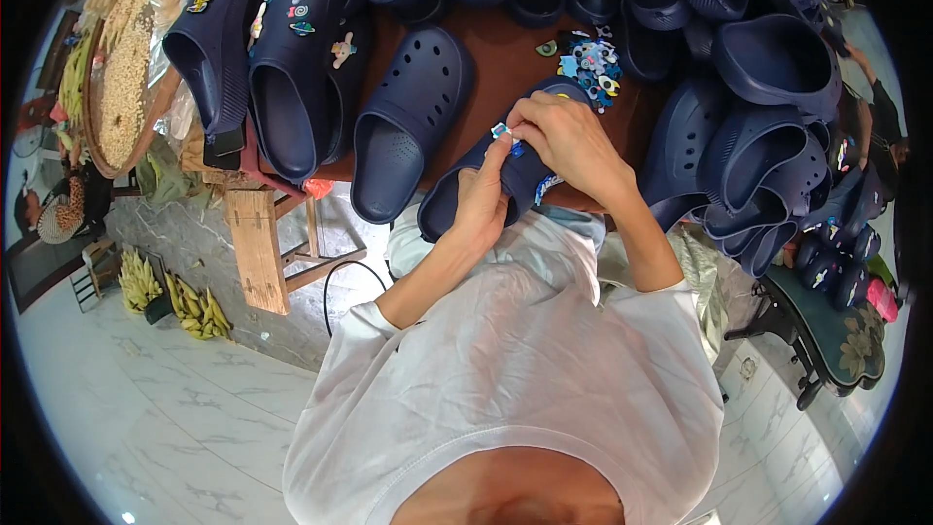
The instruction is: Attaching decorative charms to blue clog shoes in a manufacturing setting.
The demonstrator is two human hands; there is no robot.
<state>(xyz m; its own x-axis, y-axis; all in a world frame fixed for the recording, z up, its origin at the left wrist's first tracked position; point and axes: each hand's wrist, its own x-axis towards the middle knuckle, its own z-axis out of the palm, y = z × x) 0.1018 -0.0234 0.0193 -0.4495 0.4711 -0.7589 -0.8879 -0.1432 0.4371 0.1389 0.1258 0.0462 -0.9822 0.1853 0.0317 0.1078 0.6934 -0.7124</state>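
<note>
My left hand (478,202) is closed, its thumb raised against a small white-and-blue shoe charm (501,130). My right hand (569,144) comes in from the other side, its thumb and fingertips pinched at the same charm. Under both hands lies a navy clog (440,206) with a few charms on its upper; my hands hide much of it. Just beyond my right hand is a pile of mixed blue, white and yellow charms (591,68). To the left of my hands rests a plain navy clog (413,117) with open holes.
A brown tabletop (505,49) carries many navy clogs along its far side and right. At the left are clogs decorated with charms (301,49). A round basket (121,102) stands farther left, a wooden stool (258,251) below it, and bananas (197,309) on the floor.
</note>
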